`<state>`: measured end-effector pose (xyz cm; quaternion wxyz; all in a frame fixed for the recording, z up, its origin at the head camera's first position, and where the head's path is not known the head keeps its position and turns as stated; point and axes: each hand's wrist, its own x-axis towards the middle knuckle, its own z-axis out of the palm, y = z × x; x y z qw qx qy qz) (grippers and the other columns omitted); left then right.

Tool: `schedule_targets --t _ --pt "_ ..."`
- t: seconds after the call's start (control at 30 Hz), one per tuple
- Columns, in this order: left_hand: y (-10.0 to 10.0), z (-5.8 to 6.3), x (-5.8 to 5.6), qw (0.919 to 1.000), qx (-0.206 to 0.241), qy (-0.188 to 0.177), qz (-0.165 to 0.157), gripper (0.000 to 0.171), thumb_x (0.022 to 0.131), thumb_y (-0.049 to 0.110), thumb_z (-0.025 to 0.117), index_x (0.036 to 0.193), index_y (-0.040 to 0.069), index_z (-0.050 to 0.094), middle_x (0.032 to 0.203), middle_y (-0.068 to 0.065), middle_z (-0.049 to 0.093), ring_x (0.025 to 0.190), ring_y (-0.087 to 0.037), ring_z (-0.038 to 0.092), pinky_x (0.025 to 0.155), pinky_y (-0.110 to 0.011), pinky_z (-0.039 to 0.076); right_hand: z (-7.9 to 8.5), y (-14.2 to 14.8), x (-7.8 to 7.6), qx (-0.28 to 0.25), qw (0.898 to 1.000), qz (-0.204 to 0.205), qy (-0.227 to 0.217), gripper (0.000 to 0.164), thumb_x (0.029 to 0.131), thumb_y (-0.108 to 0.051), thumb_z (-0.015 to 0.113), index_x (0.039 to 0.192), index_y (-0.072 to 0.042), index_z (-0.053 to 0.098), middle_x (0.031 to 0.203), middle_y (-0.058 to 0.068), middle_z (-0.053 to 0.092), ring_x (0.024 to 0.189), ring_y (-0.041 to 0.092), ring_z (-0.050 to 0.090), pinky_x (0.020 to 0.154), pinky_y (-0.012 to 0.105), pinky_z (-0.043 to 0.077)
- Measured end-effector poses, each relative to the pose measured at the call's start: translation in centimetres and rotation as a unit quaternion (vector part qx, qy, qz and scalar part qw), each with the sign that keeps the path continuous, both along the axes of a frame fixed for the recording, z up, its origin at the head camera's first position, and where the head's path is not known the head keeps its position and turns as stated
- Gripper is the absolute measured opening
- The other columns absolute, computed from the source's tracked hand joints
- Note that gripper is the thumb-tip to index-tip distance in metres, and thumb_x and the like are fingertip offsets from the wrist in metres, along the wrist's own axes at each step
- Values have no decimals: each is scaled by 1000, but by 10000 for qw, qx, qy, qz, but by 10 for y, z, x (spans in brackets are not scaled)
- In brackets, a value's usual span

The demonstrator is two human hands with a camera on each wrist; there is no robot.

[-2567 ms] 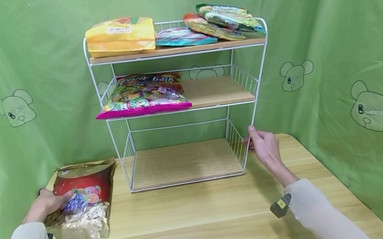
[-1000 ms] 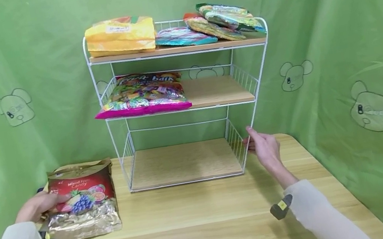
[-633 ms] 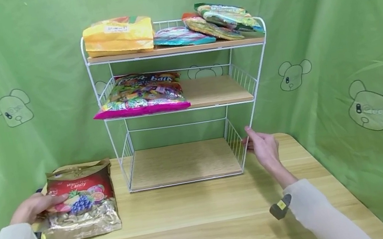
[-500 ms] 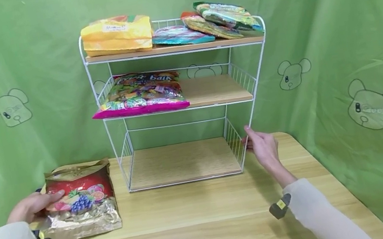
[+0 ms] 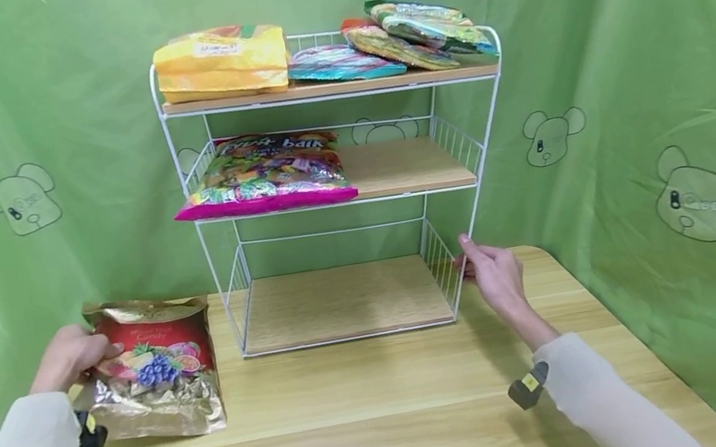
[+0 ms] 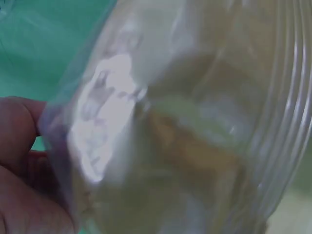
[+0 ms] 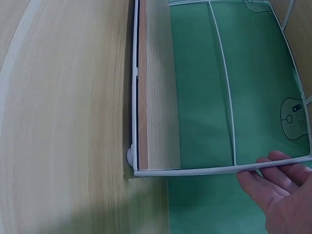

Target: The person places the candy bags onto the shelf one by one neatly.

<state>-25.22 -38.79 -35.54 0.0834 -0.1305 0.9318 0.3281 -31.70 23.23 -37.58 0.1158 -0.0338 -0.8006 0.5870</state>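
Observation:
At the left of the table, my left hand [image 5: 72, 353] pinches the left edge of a red and gold mixed fruit candy bag [image 5: 159, 368], thumb on its printed front. That edge is raised and the bag tilts. In the left wrist view, the bag's clear, crinkled back [image 6: 204, 97] fills most of the picture, with fingers [image 6: 19, 131] at its left edge. My right hand [image 5: 496, 276] holds the front right post of a white wire rack [image 5: 343, 304] low down. In the right wrist view, the fingers [image 7: 278, 178] curl round that white post [image 7: 195, 172].
A yellow bag [image 5: 220, 65], a teal bag [image 5: 343, 65] and two more bags [image 5: 425, 25] lie on the rack's top shelf. A pink-edged candy bag [image 5: 273, 174] lies at the left of the middle shelf. Green cloth [image 5: 660, 89] surrounds the wooden table [image 5: 362, 426].
The candy bag lay flatter with my left hand over it; it has turned straighter, and its left side has come up in my grip. My right hand stays on the rack's post.

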Motion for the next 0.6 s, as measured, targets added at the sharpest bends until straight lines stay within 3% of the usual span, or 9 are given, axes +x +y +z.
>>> schedule_targets --t 0.13,0.3,0.43,0.6 --pt "12 10 -3 9967 -525 616 -73 31 89 20 65 64 14 48 62 -2 51 57 -18 52 50 -30 47 1 0 0 90 9999 81 27 70 102 -58 49 123 7 63 122 28 67 94 16 72 90 20 61" --pt "26 24 -5 9822 -1229 1396 -252 29 86 20 67 63 6 55 66 -11 58 62 -27 53 48 -30 41 1 0 0 216 9997 39 72 67 102 -58 48 121 5 65 120 26 69 93 16 72 89 20 61" --pt "36 33 -2 9773 -1352 1599 -312 18 83 16 66 81 -2 68 66 -12 62 58 -26 55 45 -31 42 0 0 0 207 9998 37 68 68 102 -57 49 120 6 65 119 25 69 97 23 72 87 19 62" --pt "50 44 3 9718 -1527 1701 -573 39 79 11 61 113 -7 69 74 -17 69 56 -24 57 42 -32 43 -1 1 0 195 9998 -21 78 69 102 -58 49 119 7 65 118 25 69 99 26 72 87 19 62"
